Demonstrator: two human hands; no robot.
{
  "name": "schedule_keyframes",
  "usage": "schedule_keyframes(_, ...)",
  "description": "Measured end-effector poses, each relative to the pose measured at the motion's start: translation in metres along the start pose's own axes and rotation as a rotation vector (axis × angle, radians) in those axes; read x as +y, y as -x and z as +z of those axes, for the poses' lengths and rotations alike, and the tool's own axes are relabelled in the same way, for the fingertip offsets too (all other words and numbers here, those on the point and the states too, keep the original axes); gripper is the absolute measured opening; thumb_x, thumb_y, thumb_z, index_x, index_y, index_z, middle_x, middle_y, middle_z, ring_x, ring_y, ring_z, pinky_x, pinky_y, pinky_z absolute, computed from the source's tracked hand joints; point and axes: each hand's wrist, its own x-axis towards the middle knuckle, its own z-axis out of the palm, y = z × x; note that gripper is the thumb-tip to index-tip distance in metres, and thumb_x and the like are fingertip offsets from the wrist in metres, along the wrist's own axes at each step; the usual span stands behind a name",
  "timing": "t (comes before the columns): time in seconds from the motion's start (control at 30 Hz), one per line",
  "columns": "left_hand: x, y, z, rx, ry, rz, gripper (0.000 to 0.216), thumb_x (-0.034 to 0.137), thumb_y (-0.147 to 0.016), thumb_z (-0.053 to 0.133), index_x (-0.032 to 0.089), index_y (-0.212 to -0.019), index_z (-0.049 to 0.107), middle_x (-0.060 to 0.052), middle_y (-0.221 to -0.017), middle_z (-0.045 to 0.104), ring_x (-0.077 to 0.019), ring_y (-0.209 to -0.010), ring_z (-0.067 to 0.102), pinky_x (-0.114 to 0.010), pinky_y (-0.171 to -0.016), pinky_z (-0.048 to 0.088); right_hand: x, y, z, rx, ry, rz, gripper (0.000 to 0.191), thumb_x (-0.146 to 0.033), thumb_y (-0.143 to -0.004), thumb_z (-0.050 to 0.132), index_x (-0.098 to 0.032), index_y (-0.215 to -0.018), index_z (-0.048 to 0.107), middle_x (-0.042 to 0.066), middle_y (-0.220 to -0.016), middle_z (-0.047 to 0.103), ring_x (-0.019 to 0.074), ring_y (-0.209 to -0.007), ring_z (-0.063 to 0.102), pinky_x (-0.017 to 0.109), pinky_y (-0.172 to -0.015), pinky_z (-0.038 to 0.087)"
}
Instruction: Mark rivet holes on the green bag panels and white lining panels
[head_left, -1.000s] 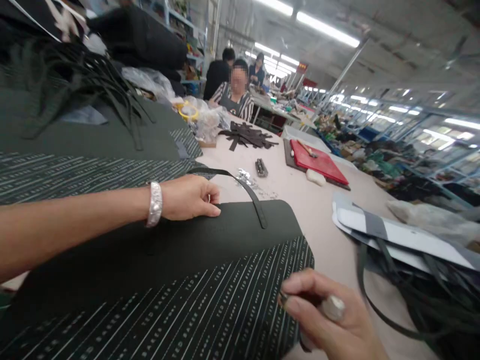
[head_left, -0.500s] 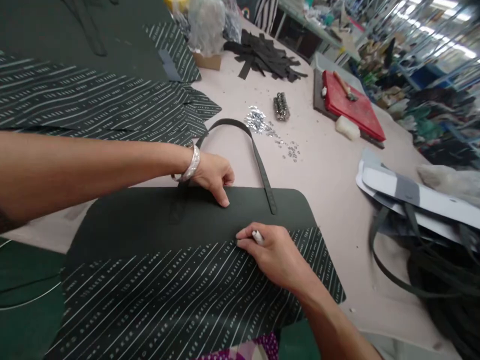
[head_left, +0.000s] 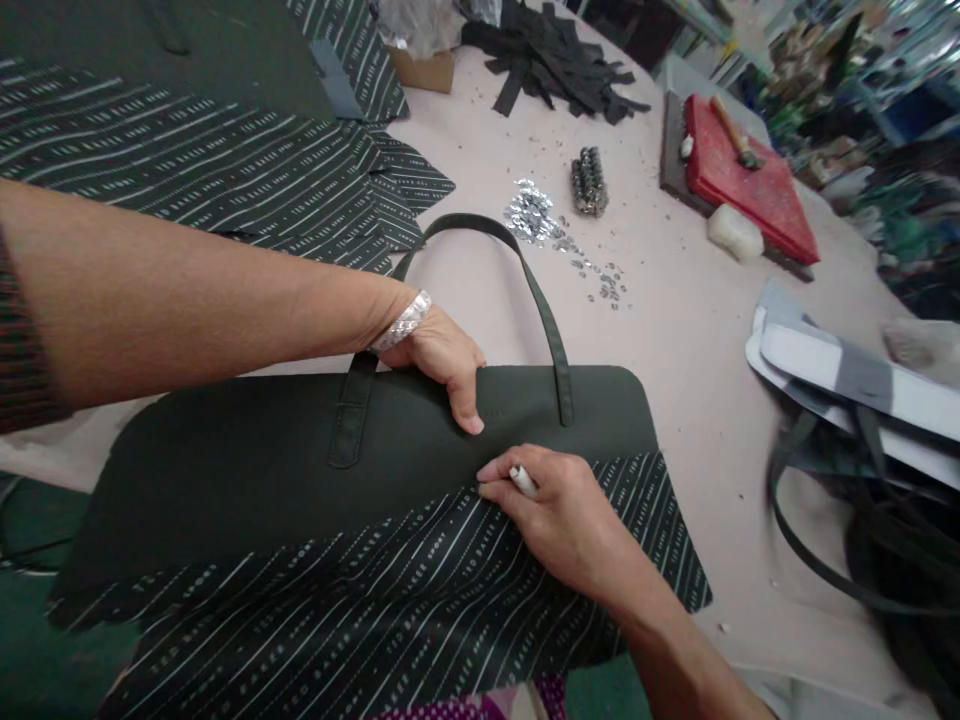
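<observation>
A dark green bag panel (head_left: 247,450) lies before me, joined to a black striped lining (head_left: 322,610) with white lettering. My left hand (head_left: 450,365) grips the panel's far edge, thumb pressed on top and the other fingers hidden behind. A strap handle (head_left: 544,310) arches beyond that edge, its two ends flat on the panel. At the seam between panel and lining, my right hand (head_left: 559,510) is closed, thumb and forefinger pinched together. A white pen-like tool (head_left: 523,481) pokes out of it; its working end is hidden.
Small silver metal pieces (head_left: 531,212) lie scattered beyond the handle, near a bundle of metal parts (head_left: 589,182). Dark strips (head_left: 551,55) are heaped farther back. A hammer (head_left: 739,135) rests on a red board (head_left: 750,185). More striped pieces (head_left: 225,170) cover the left; bag parts (head_left: 832,365) lie right.
The bag panel's left end has swung toward me, and the lining has bunched into folds. My left thumb has moved slightly right along the panel; my right hand stays at the seam.
</observation>
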Motion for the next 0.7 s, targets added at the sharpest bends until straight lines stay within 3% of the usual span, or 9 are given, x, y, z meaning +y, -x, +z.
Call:
schedule_keyframes(0.2,-0.004,0.000,0.000,-0.006,0.046,-0.029,0.039,0.027,-0.071,0.064,0.005,-0.102,0.070,-0.016,-0.072,0.074,-0.0269,-0.061,0.066,-0.059,-0.083,0.049,0.002,0.001,0.002,-0.010,0.000,-0.057,0.014,-0.007,-0.086,0.062,-0.020,-0.088,0.067,-0.001,-0.085,0.071,0.0122,-0.079,0.066,0.022,-0.073,0.045)
schedule_keyframes(0.33,-0.002,0.001,0.003,0.008,0.054,-0.039,0.035,0.025,-0.075,0.062,0.003,-0.101,0.071,-0.017,-0.069,0.073,-0.0264,-0.057,0.065,-0.061,-0.084,0.047,-0.002,0.001,0.002,0.003,0.093,0.037,0.007,-0.018,-0.086,0.066,-0.020,-0.084,0.060,-0.002,-0.073,0.066,0.0133,-0.066,0.061,0.023,-0.062,0.040)
schedule_keyframes(0.57,-0.004,0.000,0.007,0.009,0.096,-0.023,0.028,0.023,-0.076,0.063,0.006,-0.095,0.073,-0.015,-0.067,0.073,-0.0250,-0.053,0.064,-0.055,-0.074,0.053,0.002,0.002,0.009,0.031,0.162,0.054,0.015,-0.020,-0.088,0.064,-0.021,-0.080,0.051,-0.001,-0.075,0.065,0.0149,-0.066,0.061,0.024,-0.062,0.039)
schedule_keyframes(0.7,-0.005,-0.001,0.007,-0.027,0.121,-0.007,0.025,0.028,-0.072,0.068,0.011,-0.089,0.075,-0.014,-0.067,0.073,-0.0301,-0.061,0.068,-0.050,-0.068,0.056,0.004,0.003,0.013,0.080,0.200,0.101,0.020,-0.025,-0.087,0.066,-0.022,-0.080,0.047,-0.001,-0.072,0.063,0.0162,-0.063,0.058,0.025,-0.060,0.036)
